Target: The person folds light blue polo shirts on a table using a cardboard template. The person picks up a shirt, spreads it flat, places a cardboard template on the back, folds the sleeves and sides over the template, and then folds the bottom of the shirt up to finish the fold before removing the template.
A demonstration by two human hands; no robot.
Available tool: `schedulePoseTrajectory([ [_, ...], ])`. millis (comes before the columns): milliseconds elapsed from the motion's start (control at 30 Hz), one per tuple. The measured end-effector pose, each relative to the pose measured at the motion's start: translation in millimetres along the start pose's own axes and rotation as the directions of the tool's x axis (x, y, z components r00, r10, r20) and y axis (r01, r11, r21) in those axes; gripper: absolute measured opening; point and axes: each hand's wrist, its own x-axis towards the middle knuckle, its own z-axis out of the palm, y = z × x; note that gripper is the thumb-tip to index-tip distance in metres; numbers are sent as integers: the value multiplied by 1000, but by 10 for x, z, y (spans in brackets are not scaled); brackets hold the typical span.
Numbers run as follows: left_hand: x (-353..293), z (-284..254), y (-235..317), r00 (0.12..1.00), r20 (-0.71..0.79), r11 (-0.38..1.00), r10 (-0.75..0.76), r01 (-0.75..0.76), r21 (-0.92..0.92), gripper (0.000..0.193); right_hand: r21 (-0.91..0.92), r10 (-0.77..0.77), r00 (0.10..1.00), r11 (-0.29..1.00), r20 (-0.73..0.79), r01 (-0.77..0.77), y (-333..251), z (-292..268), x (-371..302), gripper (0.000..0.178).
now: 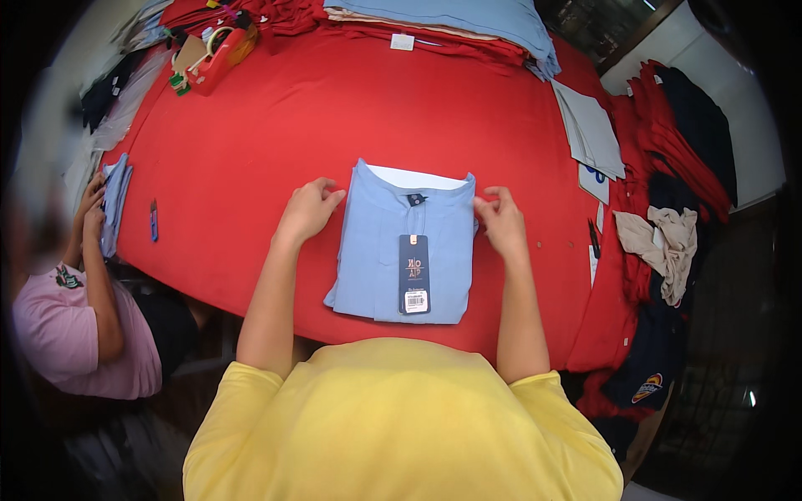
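Observation:
A folded light blue shirt (368, 250) lies on the red-covered table in front of me, its collar end away from me. White card shows inside the neck opening. On its front rests a dark blue hang tag (413, 275) with a white sticker, hung by a loop from near the collar. My left hand (311, 207) is just off the shirt's upper left edge, fingers loosely bent and apart, holding nothing. At the upper right edge is my right hand (503, 220), its fingers loosely curved and apart, close against the cloth; whether they touch it I cannot tell.
A box cutter (154, 220) lies on the left. Beyond it is a red container (219, 63) of tools. Blue garments (451, 21) are stacked at the far edge. Grey card sheets (586, 125) and a beige cloth (660, 242) are on the right. A person in pink (92, 334) handles blue cloth at left.

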Motion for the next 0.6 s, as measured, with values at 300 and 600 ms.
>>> schedulePoseTrajectory([
  [300,549,147,8,976,194,877,-104,182,-444,33,107,-69,938,994,339,35,221,126,635,50],
  [600,744,-4,62,983,142,987,117,-100,-124,42,238,-25,834,963,552,-129,-100,123,713,31],
])
